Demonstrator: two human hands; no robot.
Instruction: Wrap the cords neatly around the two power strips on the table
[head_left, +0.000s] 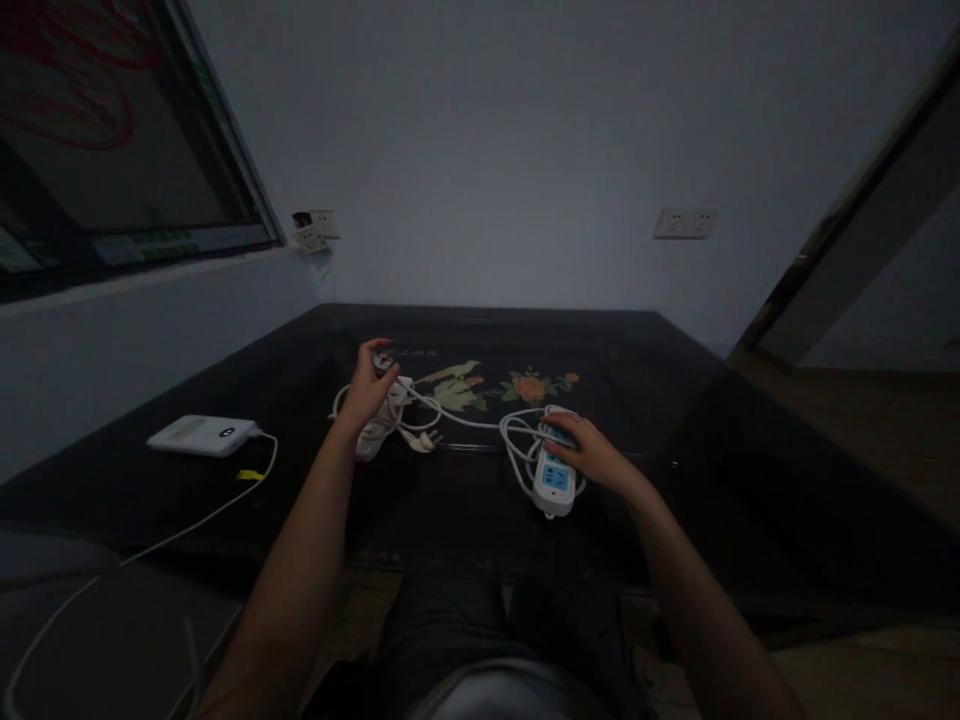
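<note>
My left hand (pixel 369 382) is closed on a plug (pixel 383 361) at the end of a white cord (pixel 472 424). That cord runs right to a white power strip with blue sockets (pixel 556 478), lying on the table with loops of cord around it. My right hand (pixel 591 452) lies over the strip's upper part, fingers wrapped across it and the cord. Below my left hand rests another white power strip (pixel 373 436), partly hidden by its coiled cable, with its own plug (pixel 421 440) beside it.
The dark glossy table (pixel 450 520) bears a painted bird and flower (pixel 529 386). At left lies a white power bank (pixel 202 435) with a cable, near a yellow scrap (pixel 250 475). Wall sockets (pixel 685 223) and a loose-hanging socket (pixel 310 238) are on the walls behind.
</note>
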